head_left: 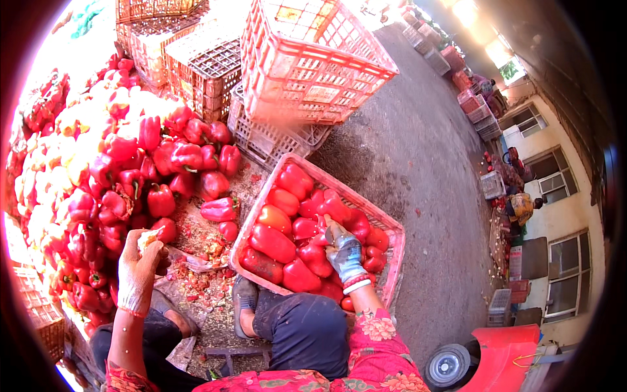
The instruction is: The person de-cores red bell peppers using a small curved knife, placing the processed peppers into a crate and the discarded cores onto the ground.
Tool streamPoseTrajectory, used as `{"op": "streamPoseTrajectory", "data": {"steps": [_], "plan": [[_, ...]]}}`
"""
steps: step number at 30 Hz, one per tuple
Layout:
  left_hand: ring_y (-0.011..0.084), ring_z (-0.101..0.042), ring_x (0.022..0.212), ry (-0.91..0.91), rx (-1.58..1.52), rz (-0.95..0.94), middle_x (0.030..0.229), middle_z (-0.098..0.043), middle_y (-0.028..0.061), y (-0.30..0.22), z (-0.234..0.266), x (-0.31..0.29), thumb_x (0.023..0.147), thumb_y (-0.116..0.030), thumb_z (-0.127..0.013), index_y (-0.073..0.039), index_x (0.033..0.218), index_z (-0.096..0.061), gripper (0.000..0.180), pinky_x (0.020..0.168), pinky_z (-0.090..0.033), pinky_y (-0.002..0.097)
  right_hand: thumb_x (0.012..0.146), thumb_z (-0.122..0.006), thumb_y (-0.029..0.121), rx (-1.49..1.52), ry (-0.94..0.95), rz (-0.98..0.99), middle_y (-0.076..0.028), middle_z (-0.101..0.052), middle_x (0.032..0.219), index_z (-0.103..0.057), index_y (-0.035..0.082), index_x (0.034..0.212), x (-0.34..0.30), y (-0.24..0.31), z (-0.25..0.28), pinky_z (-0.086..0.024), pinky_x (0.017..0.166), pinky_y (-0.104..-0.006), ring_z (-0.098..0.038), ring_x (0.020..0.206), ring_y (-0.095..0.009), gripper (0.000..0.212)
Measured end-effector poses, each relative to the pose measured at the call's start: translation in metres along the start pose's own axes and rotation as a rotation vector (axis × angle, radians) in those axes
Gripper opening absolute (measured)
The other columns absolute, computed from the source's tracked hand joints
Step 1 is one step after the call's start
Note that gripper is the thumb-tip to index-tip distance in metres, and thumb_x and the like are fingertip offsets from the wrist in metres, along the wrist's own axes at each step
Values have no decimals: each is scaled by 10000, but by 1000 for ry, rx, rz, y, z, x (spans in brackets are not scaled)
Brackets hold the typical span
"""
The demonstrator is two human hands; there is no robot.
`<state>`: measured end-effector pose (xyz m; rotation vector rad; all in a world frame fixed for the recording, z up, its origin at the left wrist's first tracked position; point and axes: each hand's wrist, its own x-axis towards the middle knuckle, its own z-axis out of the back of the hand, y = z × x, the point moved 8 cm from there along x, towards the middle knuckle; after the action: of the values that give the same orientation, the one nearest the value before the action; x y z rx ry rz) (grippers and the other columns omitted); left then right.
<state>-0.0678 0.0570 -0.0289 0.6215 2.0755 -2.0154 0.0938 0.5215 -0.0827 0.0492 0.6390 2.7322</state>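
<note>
My left hand (140,264), in a pale glove, is raised beside the heap of red bell peppers (117,189). Its fingers are closed on a pale, yellowish piece (150,239) that looks like a pepper core. Over the pink plastic crate (395,251), my right hand (344,251), in a grey-blue and white glove, reaches in among glossy red bell peppers (271,243). Its fingers are bent and close together against the peppers. Whatever lies between them is partly hidden, so I cannot make it out. A red bracelet circles that wrist.
Stacked plastic crates (320,85) stand beyond the pepper heap. Pepper scraps (209,277) litter the ground by my shoes. At the lower right are a red vehicle body (499,356) and a wheel (448,366). People (520,208) and more crates line the far wall.
</note>
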Motion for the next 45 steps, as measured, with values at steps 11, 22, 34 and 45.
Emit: {"op": "streamPoseTrajectory", "data": {"steps": [11, 22, 34, 45], "plan": [[81, -595, 677, 54, 252, -50, 830, -634, 14, -6, -68, 0, 960, -122, -683, -53, 1120, -607, 190, 574, -495, 259, 874, -681, 149, -163, 77, -158, -282, -624, 1265, -456, 4, 1447, 28, 23, 8, -569, 867, -517, -644, 1146, -412, 632], [106, -629, 727, 42, 516, -95, 841, -689, 70, 7, -64, -8, 934, -143, -709, -22, 1095, -602, 227, 638, -525, 293, 1032, -504, 98, 150, -238, -476, -237, -703, 1186, -549, 33, 1429, 34, -44, 48, -569, 890, -378, -706, 1073, -320, 405], [85, -626, 660, 139, 371, 34, 803, -685, 41, -7, -70, -9, 914, -152, -763, -15, 1030, -630, 224, 574, -506, 262, 995, -632, 186, -50, -306, 230, -193, -710, 1074, -693, 70, 1040, 96, 10, -11, -561, 758, -476, -694, 923, -407, 139], [94, -538, 596, -530, -33, -310, 767, -576, -15, -82, 119, -77, 1033, -384, -629, -153, 1080, -625, 236, 529, -427, 243, 958, -674, 146, -17, -377, -170, -211, -554, 1460, -601, 19, 1344, 56, -75, 4, -525, 1035, -396, -609, 1242, -367, 414]]}}
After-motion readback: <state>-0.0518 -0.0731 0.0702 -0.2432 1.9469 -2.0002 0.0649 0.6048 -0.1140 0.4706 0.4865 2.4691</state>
